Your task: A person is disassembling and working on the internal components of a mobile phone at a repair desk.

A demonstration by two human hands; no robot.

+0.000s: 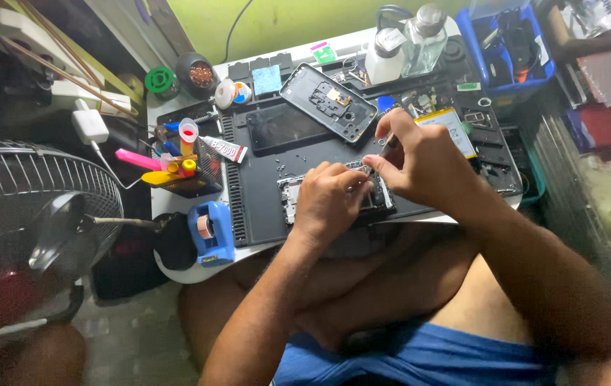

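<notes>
I look down on a small white table (177, 275) with a rounded near corner, and I place everything else from it. Behind its far edge rises a yellow-green wall (284, 21), lit evenly, with a dark cable (237, 25) hanging down it. Left of the table stands an electric fan (30, 214) with a wire guard, in deep shadow. Below the table's near-left corner I see a dull grey tiled floor (141, 343). Right of the table, cluttered shelving (591, 121) runs off into dimness. Beyond the table's far-left corner, pale wooden boards (41, 50) lean at an angle.
</notes>
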